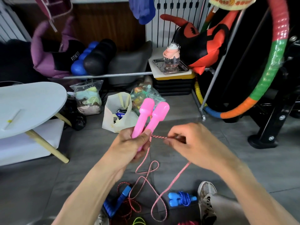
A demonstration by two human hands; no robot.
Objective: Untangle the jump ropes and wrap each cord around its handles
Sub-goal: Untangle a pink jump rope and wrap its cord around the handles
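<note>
**Pink rope in hand, first turn about to go on**

My left hand (129, 143) was curled round the lower ends of the two pink handles (151, 116), gripping them side by side with my thumb pressed across the front, the fat ends pointing up and away from me. I judged them light, hollow plastic, smooth and a little slippery, so holding both low down in one fist seemed the right place: it left the shafts bare for winding.

The pink cord (146, 179) ran taut from beside my thumb across to my right hand (193, 143), then dropped slack to the floor (235, 153), where it lay in loose loops. It looked thin, soft and limp, likely to twist on itself, so I reckoned it needed steady tension near the handles to lie flat.

My right hand was held palm down, level with the left, its fingertips pinching the cord just beside the handles; the fingers were blurred, so I could not tell exactly how they lay.

Lower on the floor lay a blue-handled rope (116, 203) with a red cord, loose, and to its right a blue rope (181, 198) already wrapped round its handles, beside my shoe (206, 192).
</note>
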